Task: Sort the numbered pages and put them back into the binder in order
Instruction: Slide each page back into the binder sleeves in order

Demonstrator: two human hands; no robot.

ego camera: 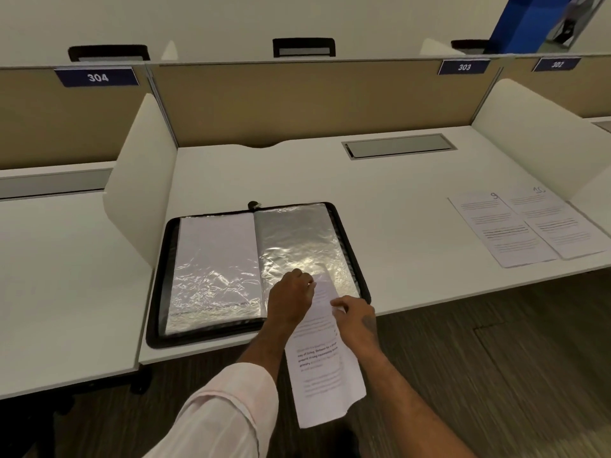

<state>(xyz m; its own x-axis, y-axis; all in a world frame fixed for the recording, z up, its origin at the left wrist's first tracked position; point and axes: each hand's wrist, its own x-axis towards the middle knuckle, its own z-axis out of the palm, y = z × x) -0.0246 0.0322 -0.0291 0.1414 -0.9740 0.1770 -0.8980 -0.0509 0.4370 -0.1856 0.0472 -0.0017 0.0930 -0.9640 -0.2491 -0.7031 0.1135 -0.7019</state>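
While the sheets marked 9 [499,233] and 10 [562,226] lie side by side at the right end of the bench [396,200], well apart from the binder [155,328], the job looks well advanced but unfinished. Those two, plus the one now in hand, appear to be all that is left to file.

The binder lies open and flat at the near edge. Its left sleeve [215,259] already shows a white sheet inside. Its right sleeve [297,236] is crinkled, shiny and seemingly empty.

The loose page [325,375] has its far end over the right sleeve's near part, and the rest hangs past the bench edge. Its number cannot be read. The left hand [291,300] is curled, fingertips pinching the page's far end. The right hand [358,320] grips its right edge between thumb and bent fingers. The paper is thin, printed and slightly bowed.
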